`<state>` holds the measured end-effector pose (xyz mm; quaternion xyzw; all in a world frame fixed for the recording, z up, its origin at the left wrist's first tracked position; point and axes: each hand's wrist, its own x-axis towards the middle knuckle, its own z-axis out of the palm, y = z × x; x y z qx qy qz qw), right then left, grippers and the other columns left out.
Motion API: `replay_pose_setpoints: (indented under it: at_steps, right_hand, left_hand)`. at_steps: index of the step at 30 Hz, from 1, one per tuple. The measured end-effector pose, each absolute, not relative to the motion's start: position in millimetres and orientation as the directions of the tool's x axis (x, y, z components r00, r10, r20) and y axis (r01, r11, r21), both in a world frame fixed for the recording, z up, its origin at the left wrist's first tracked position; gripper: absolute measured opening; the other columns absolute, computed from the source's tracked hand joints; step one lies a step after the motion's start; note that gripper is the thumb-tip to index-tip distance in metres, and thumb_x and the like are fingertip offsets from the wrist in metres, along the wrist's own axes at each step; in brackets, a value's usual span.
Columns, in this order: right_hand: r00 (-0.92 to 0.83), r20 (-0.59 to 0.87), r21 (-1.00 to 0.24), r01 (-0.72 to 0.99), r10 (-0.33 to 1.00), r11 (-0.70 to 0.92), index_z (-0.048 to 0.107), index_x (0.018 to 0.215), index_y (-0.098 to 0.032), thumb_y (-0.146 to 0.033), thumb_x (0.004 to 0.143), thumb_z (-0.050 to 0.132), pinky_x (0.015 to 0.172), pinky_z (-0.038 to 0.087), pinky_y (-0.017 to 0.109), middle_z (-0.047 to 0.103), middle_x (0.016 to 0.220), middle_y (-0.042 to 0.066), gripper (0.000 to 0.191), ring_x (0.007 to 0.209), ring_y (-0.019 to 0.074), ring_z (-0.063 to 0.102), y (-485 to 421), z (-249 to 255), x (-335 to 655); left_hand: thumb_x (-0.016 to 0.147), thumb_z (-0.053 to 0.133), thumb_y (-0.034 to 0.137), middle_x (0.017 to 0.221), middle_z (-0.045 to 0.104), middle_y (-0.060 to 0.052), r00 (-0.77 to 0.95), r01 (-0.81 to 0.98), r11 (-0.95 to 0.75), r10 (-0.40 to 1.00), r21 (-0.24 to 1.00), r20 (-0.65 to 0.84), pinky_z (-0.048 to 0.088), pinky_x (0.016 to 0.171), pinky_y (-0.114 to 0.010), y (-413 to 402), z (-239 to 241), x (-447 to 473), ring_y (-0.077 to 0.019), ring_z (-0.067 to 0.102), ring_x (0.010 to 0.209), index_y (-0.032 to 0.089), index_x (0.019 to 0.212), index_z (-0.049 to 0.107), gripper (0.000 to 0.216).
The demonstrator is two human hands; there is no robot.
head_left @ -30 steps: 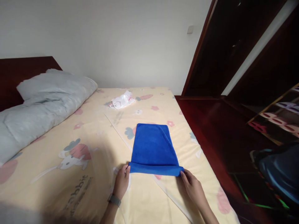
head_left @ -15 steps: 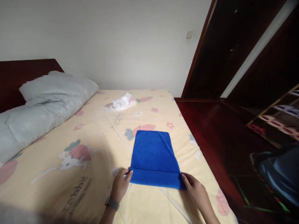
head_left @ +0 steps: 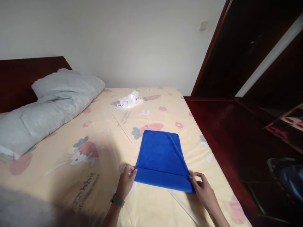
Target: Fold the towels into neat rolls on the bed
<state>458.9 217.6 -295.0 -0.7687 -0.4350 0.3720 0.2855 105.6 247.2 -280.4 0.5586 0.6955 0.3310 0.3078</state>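
Note:
A blue cloth [head_left: 161, 151] lies flat on the bed, its near edge folded over into a band. Thumb and fingers of my left hand [head_left: 127, 180] pinch the left end of that band; a dark watch [head_left: 117, 200] is on this wrist. At the right end, my right hand [head_left: 204, 191] has its thumb on the folded corner, with the index finger bent just above it. A diagonal crease runs down the cloth's right side. Part of the right fingers' grip is hidden behind the hand.
The bed [head_left: 151, 205] has a cream sheet with rabbit and carrot prints. A crumpled white plastic bag [head_left: 130, 100] lies beyond the cloth. A grey quilt [head_left: 63, 101] is heaped at the left by the headboard [head_left: 35, 71]. Slippers stand on a rack [head_left: 279, 132] at the right.
The view has shifted, so everything sits slightly further right. My right index finger has lifted a little from the thumb. The folded band looks unchanged.

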Motion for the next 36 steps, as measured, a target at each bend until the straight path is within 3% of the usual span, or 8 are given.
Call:
replay_pose_setpoints:
  at_steps: [3,8,12,15,18,23,29,36]
  right_hand:
    - [0.301,-0.361,-0.763,0.45,0.883,-0.465,0.057,0.089,-0.029,-0.066,0.074,0.052,0.062,0.049,0.033,0.074,0.07,0.0,0.041,0.064,0.0249,0.068,216.6,-300.2,462.9]
    - [0.268,-0.384,-0.847,0.28,0.884,-0.453,0.072,0.076,-0.029,-0.058,0.063,0.067,0.077,0.058,0.038,0.078,0.092,0.006,0.033,0.096,0.0338,0.071,217.1,-300.1,472.6]
    - [0.076,-0.49,-0.871,0.003,0.868,-0.492,0.078,0.097,-0.025,-0.051,0.061,0.073,0.093,0.057,0.039,0.073,0.116,0.008,0.045,0.115,0.034,0.065,207.5,-284.4,480.5]
    - [-0.055,-0.483,-0.87,-0.078,0.874,-0.486,0.073,0.114,-0.026,-0.045,0.061,0.079,0.1,0.053,0.04,0.071,0.121,0.007,0.056,0.119,0.0323,0.063,201.2,-279.0,481.3]
    - [0.009,-0.4,-0.916,-0.021,0.916,-0.4,0.073,0.113,-0.024,-0.048,0.059,0.083,0.1,0.053,0.041,0.073,0.117,0.007,0.06,0.115,0.0337,0.064,201.7,-282.4,476.9]
    - [0.177,-0.309,-0.913,0.219,0.935,-0.343,0.073,0.103,-0.02,-0.065,0.069,0.068,0.093,0.055,0.038,0.075,0.107,0.01,0.057,0.107,0.0334,0.067,206.7,-292.8,469.2]
    - [0.297,-0.227,-0.873,0.36,0.927,-0.329,0.07,0.098,-0.021,-0.07,0.075,0.058,0.089,0.054,0.034,0.075,0.107,0.009,0.056,0.104,0.0303,0.068,210.8,-294.5,461.5]
    - [0.286,-0.291,-0.803,0.446,0.913,-0.395,0.07,0.102,-0.022,-0.071,0.08,0.047,0.086,0.052,0.034,0.075,0.108,0.008,0.059,0.105,0.0305,0.067,214.0,-287.1,467.0]
  left_hand:
    - [0.086,0.051,0.042,0.08,0.068,-0.001,-0.137,0.594,0.181,0.983,0.784,-0.123,0.049,0.067,-0.027,242.8,-277.4,103.9,-0.0189,0.067,0.073,0.024,0.092,0.055,0.019]
    - [0.09,0.047,0.038,0.092,0.068,-0.004,0.036,0.585,0.112,0.986,0.803,-0.163,0.048,0.067,-0.027,241.4,-278.8,98.4,-0.0168,0.062,0.073,0.023,0.099,0.063,0.025]
    - [0.086,0.05,0.041,0.101,0.067,-0.007,0.074,0.381,0.238,0.955,0.894,-0.286,0.048,0.062,-0.026,246.3,-289.9,83.6,-0.0186,0.061,0.081,0.02,0.109,0.067,0.036]
    - [0.077,0.057,0.028,0.104,0.069,-0.007,0.146,0.191,0.267,0.944,0.945,-0.296,0.05,0.078,-0.031,250.7,-300.9,76.2,-0.0217,0.062,0.094,0.019,0.121,0.065,0.045]
    - [0.066,0.061,0.015,0.11,0.07,-0.008,0.226,0.073,0.218,0.947,0.973,-0.229,0.046,0.09,-0.035,253.6,-306.9,75.9,-0.0238,0.061,0.103,0.018,0.128,0.061,0.063]
    - [0.061,0.065,0.013,0.113,0.07,-0.008,0.257,0.047,0.231,0.937,0.972,-0.235,0.045,0.089,-0.034,257.0,-303.1,77.6,-0.0253,0.061,0.108,0.019,0.129,0.06,0.068]
    - [0.077,0.066,0.043,0.097,0.072,-0.009,0.035,0.244,0.125,0.99,0.962,-0.137,0.05,0.086,-0.035,261.6,-293.7,91.3,-0.0255,0.066,0.094,0.015,0.102,0.067,0.037]
    - [0.081,0.055,0.057,0.063,0.06,0.001,-0.104,0.375,0.212,0.977,0.903,-0.187,0.047,0.064,-0.027,255.7,-289.5,102.3,-0.0175,0.06,0.065,0.02,0.071,0.056,0.038]
